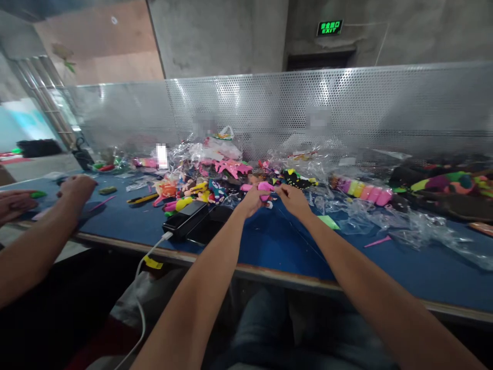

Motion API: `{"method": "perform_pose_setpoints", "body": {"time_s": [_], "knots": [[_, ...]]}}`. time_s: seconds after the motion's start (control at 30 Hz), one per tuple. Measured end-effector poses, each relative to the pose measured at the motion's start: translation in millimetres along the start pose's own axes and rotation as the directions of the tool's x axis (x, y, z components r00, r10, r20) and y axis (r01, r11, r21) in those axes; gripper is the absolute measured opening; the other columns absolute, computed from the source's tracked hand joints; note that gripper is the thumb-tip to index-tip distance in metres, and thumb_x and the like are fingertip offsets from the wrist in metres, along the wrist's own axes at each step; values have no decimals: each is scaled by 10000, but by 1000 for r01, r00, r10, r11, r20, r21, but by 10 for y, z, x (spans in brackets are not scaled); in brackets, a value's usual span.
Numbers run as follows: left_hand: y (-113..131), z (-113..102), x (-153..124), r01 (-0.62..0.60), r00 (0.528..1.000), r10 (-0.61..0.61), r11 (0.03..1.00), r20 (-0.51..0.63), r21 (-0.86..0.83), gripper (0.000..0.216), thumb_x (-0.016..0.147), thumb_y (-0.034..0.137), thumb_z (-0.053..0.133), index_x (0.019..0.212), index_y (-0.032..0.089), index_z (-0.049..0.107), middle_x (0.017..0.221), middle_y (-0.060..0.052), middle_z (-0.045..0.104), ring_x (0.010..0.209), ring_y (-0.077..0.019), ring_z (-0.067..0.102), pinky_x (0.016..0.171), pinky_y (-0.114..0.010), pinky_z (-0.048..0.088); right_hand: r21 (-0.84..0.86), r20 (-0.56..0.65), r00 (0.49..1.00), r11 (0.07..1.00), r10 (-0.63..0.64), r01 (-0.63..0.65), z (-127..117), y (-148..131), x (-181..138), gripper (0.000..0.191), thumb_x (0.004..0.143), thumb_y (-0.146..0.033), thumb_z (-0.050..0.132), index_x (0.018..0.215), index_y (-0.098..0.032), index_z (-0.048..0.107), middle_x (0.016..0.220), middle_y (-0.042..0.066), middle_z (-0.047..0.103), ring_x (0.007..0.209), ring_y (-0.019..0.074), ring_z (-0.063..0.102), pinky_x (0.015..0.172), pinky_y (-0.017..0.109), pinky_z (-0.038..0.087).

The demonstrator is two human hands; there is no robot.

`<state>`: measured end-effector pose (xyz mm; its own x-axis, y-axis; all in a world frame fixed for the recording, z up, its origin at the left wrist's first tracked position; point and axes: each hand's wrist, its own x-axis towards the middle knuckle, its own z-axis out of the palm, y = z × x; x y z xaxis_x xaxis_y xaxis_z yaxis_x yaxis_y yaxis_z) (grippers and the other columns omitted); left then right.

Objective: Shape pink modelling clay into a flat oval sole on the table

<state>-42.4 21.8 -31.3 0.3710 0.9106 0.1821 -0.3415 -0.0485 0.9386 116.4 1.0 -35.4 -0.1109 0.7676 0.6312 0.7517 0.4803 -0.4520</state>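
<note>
Over the blue tabletop, my left hand (251, 202) is closed around a pink clay-like figure (264, 189), whose upper part shows above the fingers. My right hand (295, 201) is beside it, fingertips pinched together close to the figure's right side. Whatever lies between those fingertips is too small to make out. Behind my hands spreads a heap of colourful clay-like pieces, among them a pink one (233, 168) and a black one with yellow spots (298, 179).
A black device (185, 218) with a white cable (143, 267) sits left of my arms. Further left, a co-worker's hands (77, 187) work at the same table. Crumpled clear plastic (358, 221), a pink stick tool (377, 241) and a yellow cutter (142, 199) lie about. A perforated metal panel (262, 103) stands behind.
</note>
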Motion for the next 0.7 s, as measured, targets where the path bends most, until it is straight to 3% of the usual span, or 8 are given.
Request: {"method": "perform_pose_setpoints", "body": {"time_s": [0.17,0.3,0.5,0.7], "knots": [[-22,72,-20,33,994,-42,995,99,95,270,699,169,688,920,147,535,805,-43,619,634,-168,646,537,-283,531,27,29,1000,1000,1,-2,-12,99,0,405,896,-468,432,588,-207,397,543,-23,439,537,126,390,528,260,233],[-61,87,5,-35,998,23,970,52,239,263,812,347,642,965,142,581,808,-47,623,606,-156,645,513,-261,518,18,17,1000,1000,16,-16,-44,137,4,399,884,-456,453,574,-208,415,529,-26,436,524,125,386,523,266,230],[-75,68,23,-107,994,113,940,-2,325,221,836,330,619,932,132,601,657,-2,580,487,-124,582,416,-201,419,33,42,999,999,11,-12,-27,134,-4,403,900,-465,425,586,-212,408,524,-23,443,521,133,400,525,265,238],[-52,84,-12,-86,996,81,944,28,320,249,820,276,603,1016,121,613,951,-96,669,600,-137,609,483,-238,489,66,-64,996,996,59,-55,-95,144,-33,407,895,-484,423,588,-221,380,529,-24,418,522,140,391,530,274,249]]}}
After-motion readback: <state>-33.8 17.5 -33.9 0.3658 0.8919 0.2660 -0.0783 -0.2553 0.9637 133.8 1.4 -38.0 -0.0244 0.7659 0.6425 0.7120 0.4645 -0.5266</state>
